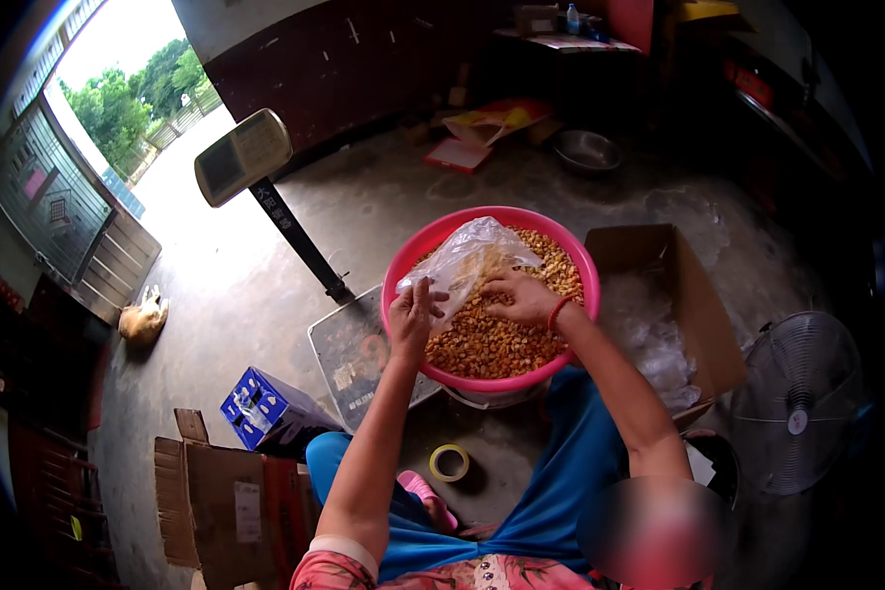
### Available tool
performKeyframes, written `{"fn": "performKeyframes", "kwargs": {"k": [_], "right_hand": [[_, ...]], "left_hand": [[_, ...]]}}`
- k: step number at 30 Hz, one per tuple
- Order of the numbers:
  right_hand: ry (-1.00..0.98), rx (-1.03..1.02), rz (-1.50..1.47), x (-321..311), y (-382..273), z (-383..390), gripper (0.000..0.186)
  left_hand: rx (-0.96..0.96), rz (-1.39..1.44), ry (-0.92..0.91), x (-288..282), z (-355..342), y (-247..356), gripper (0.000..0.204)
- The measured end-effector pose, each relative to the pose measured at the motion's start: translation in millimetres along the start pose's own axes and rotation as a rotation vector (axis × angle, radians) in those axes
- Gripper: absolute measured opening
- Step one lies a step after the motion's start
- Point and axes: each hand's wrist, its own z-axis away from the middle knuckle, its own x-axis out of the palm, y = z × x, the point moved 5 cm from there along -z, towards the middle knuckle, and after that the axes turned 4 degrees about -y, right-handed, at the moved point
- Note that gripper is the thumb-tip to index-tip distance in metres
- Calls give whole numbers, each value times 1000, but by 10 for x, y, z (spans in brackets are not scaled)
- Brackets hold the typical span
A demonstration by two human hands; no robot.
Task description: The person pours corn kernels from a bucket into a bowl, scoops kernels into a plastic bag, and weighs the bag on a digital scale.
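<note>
Corn (492, 346), maybe being bagged, needs my loosely spread right hand (526, 298) scooping; I can't tell if my left hand (410, 317) grips.

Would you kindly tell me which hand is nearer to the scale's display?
Left. The left hand, at the clear plastic bag, is to the right of the scale's display; the right hand is farther right, over the yellow kernels.

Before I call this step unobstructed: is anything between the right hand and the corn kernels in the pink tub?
Nothing visible blocks the right hand from the corn kernels below it; the clear plastic bag lies to its left.
</note>
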Motion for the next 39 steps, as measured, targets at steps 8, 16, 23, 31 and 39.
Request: {"fn": "performKeyframes", "kwargs": {"k": [8, 16, 23, 31, 39], "right_hand": [[-71, 68, 228, 123, -164, 27, 25], [96, 374, -1056, 157, -65, -404, 21], [68, 697, -1298, 684, 78, -1189, 12], [148, 805, -972, 321, 279, -1296, 35], [121, 493, -80, -132, 96, -711, 31]], "left_hand": [[-24, -26, -36, 46, 30, 5, 33], [69, -70, -83, 49, 43, 4, 30], [32, 7, -51, -168, 132, 20, 30], [205, 145, 134, -273, 177, 142, 22], [205, -26, -4, -163, 98, 55, 36]]}}
